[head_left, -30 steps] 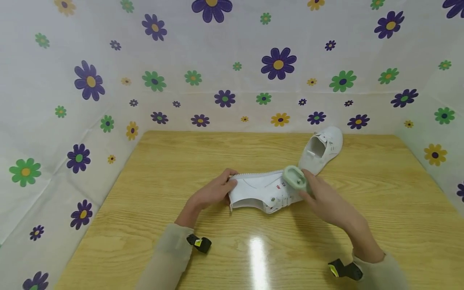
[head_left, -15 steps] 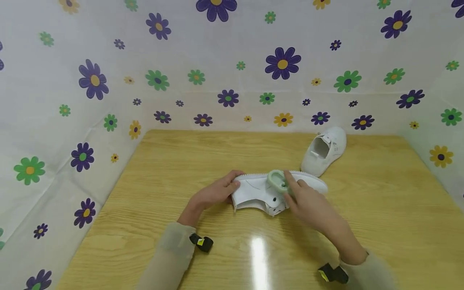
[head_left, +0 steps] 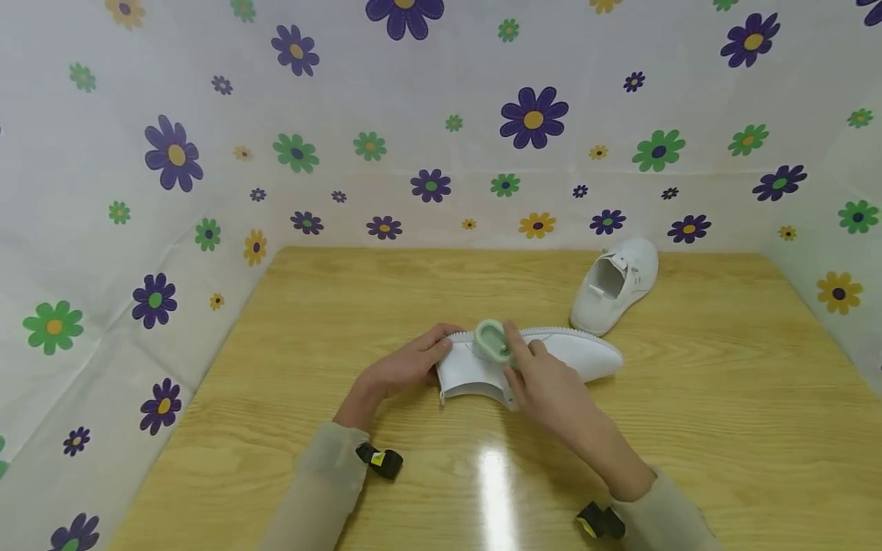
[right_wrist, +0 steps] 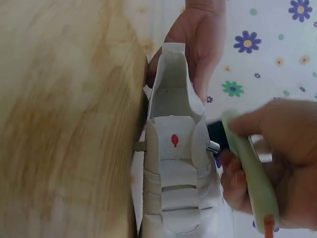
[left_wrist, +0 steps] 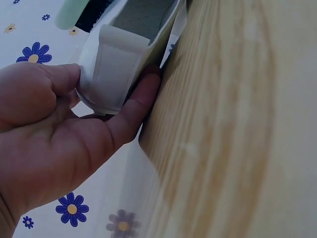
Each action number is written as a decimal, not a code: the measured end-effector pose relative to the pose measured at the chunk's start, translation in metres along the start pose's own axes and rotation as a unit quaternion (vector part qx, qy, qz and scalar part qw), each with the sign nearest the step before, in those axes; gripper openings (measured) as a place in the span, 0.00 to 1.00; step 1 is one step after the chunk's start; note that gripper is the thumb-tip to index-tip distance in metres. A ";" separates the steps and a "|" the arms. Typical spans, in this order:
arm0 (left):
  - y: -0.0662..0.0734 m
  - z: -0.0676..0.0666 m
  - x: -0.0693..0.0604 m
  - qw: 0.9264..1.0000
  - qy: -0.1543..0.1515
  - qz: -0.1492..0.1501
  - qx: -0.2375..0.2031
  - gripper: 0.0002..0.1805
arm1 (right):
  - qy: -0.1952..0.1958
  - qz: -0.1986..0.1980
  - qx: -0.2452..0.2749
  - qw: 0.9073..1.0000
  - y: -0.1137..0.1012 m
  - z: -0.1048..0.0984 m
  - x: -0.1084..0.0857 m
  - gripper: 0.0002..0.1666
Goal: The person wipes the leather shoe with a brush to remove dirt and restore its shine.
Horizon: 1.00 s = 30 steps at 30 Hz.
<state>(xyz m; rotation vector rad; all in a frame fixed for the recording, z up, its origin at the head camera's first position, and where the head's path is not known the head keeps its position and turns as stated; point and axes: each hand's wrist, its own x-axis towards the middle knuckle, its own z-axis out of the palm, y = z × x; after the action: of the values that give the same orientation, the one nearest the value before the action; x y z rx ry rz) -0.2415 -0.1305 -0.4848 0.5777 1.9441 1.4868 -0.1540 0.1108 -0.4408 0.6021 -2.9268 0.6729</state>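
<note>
A white shoe (head_left: 582,356) lies on its side on the wooden table, its sole edge towards the back and its opening towards me. My left hand (head_left: 406,369) holds it at the heel, and the left wrist view shows the thumb and fingers around the heel (left_wrist: 116,69). With my right hand (head_left: 554,386) I grip a pale green brush (head_left: 491,341) against the upper side of the shoe, near the heel. Dark bristles (right_wrist: 218,134) meet the shoe's side in the right wrist view. That view also shows the tongue with a red mark.
A second white shoe (head_left: 591,308) stands behind, at the back right of the table (head_left: 331,291). Flower-patterned cloth (head_left: 386,99) hangs at the back and on both sides. Black straps are on both sleeves.
My right hand has moved the brush left along the shoe, from the toe part towards the heel. My left hand stays at the heel.
</note>
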 end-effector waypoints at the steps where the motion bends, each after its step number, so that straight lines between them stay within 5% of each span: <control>1: -0.001 0.000 0.000 1.000 0.001 0.000 -0.001 0.22 | -0.010 -0.007 -0.001 1.000 0.001 -0.001 0.000 0.37; 4: -0.001 0.000 -0.002 1.000 0.008 0.000 -0.003 0.22 | -0.020 -0.018 -0.002 1.000 0.004 -0.003 0.001 0.37; 9: -0.002 0.002 -0.002 1.000 0.017 -0.003 -0.005 0.23 | 0.028 -0.009 -0.017 0.999 0.007 0.000 0.004 0.36; 15: -0.005 0.004 -0.001 1.000 0.011 0.003 -0.012 0.21 | -0.022 -0.067 -0.039 0.997 -0.006 0.013 0.003 0.37; 23: -0.004 0.002 -0.001 1.000 0.021 -0.002 -0.013 0.23 | -0.013 0.010 -0.043 0.999 0.010 -0.012 -0.008 0.36; 30: -0.006 0.001 0.000 1.000 0.010 -0.012 -0.016 0.23 | -0.085 -0.046 -0.037 0.995 0.008 -0.010 -0.009 0.35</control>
<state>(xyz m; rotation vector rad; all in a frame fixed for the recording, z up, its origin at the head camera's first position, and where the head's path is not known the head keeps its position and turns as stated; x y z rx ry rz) -0.2405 -0.1319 -0.4906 0.5251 1.9316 1.5118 -0.1487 0.1250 -0.4370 0.8198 -3.0383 0.5256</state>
